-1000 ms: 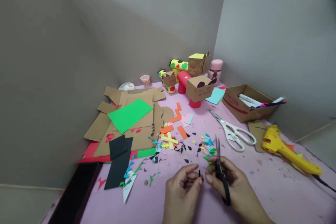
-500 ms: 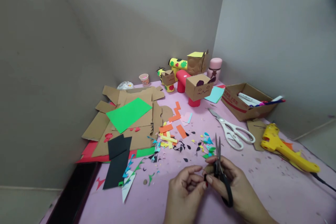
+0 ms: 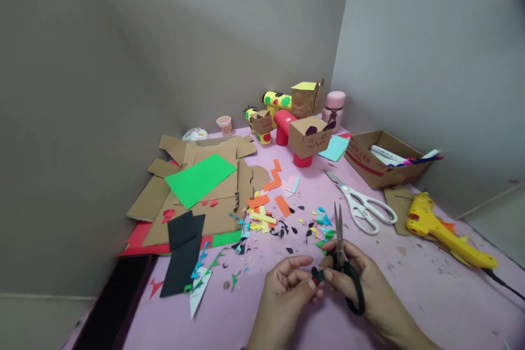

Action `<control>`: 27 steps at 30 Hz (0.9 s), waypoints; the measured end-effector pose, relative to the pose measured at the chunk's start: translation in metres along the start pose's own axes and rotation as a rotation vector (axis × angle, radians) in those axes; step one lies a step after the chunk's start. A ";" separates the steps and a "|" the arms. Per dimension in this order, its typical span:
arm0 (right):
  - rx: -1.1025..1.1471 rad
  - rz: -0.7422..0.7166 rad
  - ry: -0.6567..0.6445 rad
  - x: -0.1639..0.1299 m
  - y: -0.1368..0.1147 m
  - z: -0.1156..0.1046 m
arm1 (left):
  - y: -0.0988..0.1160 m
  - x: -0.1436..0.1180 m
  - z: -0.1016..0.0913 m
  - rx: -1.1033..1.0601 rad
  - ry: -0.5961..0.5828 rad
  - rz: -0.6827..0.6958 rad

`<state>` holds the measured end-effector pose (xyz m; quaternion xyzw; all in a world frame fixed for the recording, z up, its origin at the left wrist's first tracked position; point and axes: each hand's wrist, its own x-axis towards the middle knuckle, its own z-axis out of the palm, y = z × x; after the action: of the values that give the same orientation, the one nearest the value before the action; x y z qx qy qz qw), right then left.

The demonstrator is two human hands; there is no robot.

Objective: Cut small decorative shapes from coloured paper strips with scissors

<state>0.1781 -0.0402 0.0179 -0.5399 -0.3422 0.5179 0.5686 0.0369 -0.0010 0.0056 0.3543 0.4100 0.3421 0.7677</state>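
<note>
Between the thumb and fingers of my left hand (image 3: 284,295) is a small black paper cutout (image 3: 317,274), with a bit of red showing at the thumb. My right hand (image 3: 367,279) grips black-handled scissors (image 3: 339,227), blades pointing up and nearly together. The right thumb tip is close beside the cutout; whether it touches is hard to tell. Just beyond my hands lie scattered paper scraps (image 3: 283,229) in black, blue, yellow and orange. Sheets of black paper (image 3: 180,262) are on the left, partly over flattened cardboard (image 3: 221,210).
White scissors (image 3: 361,202) lie right of centre, near a yellow glue gun (image 3: 451,238). Behind them is a cardboard box (image 3: 369,167) of markers. A red cardboard animal (image 3: 309,139), more paper animals and a pink bottle (image 3: 334,109) stand at the back. A dark flat device (image 3: 117,301) sits front left.
My left fingers have turned the black cutout so more of it shows. My right thumb has drawn slightly away from the left thumb. The scissors stay in my right hand.
</note>
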 end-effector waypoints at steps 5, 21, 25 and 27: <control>-0.006 0.005 0.014 0.004 0.003 -0.002 | 0.000 0.000 0.000 -0.015 0.033 -0.048; 0.022 -0.002 0.027 0.005 0.008 -0.003 | -0.002 0.001 0.002 0.030 0.027 -0.158; 0.035 -0.004 0.043 0.006 0.010 -0.003 | 0.004 -0.003 0.006 -0.005 0.000 -0.201; 0.037 -0.003 0.048 0.005 0.010 -0.003 | 0.004 -0.004 0.006 -0.014 -0.015 -0.197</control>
<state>0.1796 -0.0372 0.0064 -0.5410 -0.3194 0.5102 0.5874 0.0399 -0.0039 0.0132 0.3094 0.4346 0.2651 0.8032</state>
